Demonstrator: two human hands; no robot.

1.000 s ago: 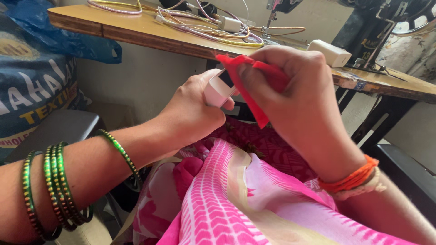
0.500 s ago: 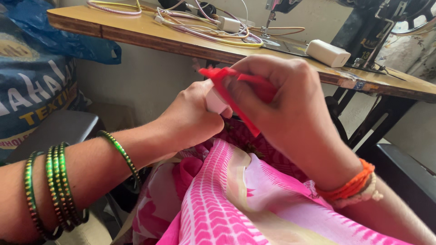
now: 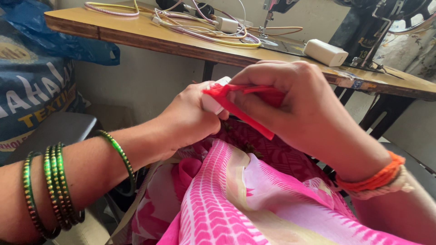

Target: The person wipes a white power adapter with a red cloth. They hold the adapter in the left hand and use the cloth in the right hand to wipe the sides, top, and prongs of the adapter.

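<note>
Head view: since a second ago both hands have shifted left and a little lower, and the red strip that stood up between them now lies flatter across the knuckles. The right hand is curled nearly shut around a bunched red cloth strip — fingers folded over it, thumb hidden. The left hand is closed too, pinching a small white object whose kind I cannot tell; it sits right against the red end. Both hands meet in mid-air above the lap, just below the edge of the wooden counter.

The strip's long axis runs on a diagonal: upper-left end at the white piece, free tail pointing down and to the right, ending just above the maroon patterned fabric.

What could go wrong? The grip looks tight but crowded — my guess is the white piece could slip from the left fingertips if the right hand tugs the strip hard. The loose tail could also snag in the pink striped cloth on the lap. Green bangles ride the left forearm, orange threads the right wrist. On the counter, coiled cables and a white block lie well apart from the work.
</note>
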